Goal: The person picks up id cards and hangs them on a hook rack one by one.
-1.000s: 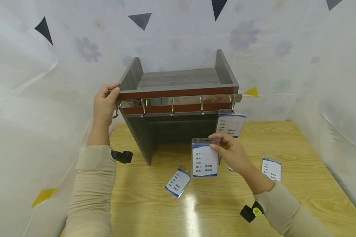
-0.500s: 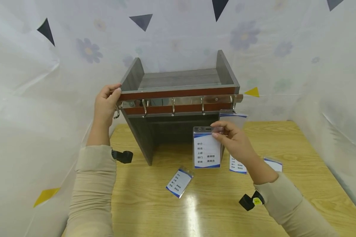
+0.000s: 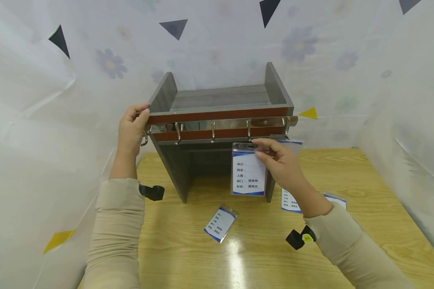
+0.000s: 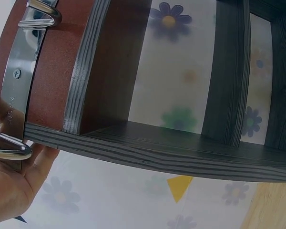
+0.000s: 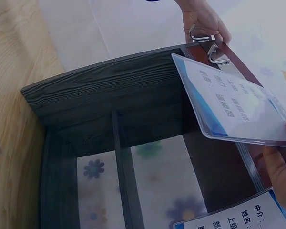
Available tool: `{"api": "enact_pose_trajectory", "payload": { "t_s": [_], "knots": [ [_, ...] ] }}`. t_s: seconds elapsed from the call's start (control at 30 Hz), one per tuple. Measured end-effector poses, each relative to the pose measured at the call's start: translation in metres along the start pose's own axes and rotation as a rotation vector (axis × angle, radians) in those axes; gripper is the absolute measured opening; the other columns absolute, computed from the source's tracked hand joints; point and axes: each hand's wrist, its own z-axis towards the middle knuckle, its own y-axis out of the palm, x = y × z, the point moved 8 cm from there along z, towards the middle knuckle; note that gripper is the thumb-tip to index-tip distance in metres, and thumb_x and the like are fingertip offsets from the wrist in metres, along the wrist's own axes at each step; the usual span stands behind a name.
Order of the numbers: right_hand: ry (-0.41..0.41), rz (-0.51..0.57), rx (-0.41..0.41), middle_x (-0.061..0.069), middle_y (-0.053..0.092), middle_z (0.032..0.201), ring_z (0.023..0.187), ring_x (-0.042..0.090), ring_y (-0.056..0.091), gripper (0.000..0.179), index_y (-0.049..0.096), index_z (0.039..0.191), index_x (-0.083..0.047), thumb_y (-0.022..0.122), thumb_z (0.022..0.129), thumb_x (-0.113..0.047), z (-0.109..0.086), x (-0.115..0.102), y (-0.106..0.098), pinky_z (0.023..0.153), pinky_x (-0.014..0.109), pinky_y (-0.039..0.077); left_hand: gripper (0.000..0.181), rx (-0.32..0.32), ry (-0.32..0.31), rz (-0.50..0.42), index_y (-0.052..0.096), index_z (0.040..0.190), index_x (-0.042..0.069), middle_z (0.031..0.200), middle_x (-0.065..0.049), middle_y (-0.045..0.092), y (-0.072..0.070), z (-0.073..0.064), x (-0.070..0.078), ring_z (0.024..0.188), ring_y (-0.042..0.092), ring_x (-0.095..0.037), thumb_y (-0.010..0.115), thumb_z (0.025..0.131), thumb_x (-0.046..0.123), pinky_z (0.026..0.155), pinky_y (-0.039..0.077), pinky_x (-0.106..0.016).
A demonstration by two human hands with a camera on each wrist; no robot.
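My right hand pinches a clear ID badge holder by its top right corner, card face outward. The holder's slot sits just below a metal hook on the rail of a grey wooden shelf. On the far-right hook hangs another badge, partly hidden behind my right hand; the right wrist view shows this hanging badge below the held one. My left hand grips the shelf's front left corner, thumb on top, beside the leftmost hook.
Loose badges lie on the wooden table: one in front, one under my right forearm, one further right. Pale flowered sheeting surrounds the table at the back and sides.
My right hand has raised the badge from table-front height to just under a hook, lately shifting slightly left. My left hand stays on the shelf corner.
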Motion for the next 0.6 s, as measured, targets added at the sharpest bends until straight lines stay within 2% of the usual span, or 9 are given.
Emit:
{"api": "enact_pose_trajectory", "payload": {
  "t_s": [0.3, 0.6],
  "knots": [
    [-0.016, -0.004, 0.025, 0.009, 0.054, 0.092, 0.08, 0.01, 0.047, 0.026, 0.055, 0.111, -0.003, 0.05, 0.086, -0.004, 0.0069, -0.003, 0.0009, 0.061, 0.018, 0.039, 0.022, -0.001, 0.005, 0.001, 0.061, 0.103, 0.007, 0.086, 0.001, 0.051, -0.0014, 0.0006, 0.0004, 0.078, 0.049, -0.01, 0.054, 0.085, 0.016, 0.071, 0.037, -0.023],
    [0.007, 0.006, 0.042, 0.005, 0.052, 0.089, 0.072, 0.013, 0.042, 0.022, 0.058, 0.108, -0.005, 0.051, 0.087, -0.008, 0.0109, -0.0008, 0.0015, 0.055, 0.02, 0.035, 0.018, -0.002, 0.013, -0.021, 0.062, 0.1, 0.009, 0.084, 0.001, 0.051, -0.003, -0.0001, 0.001, 0.077, 0.05, -0.009, 0.054, 0.085, 0.014, 0.071, 0.038, -0.022]
  ]
}}
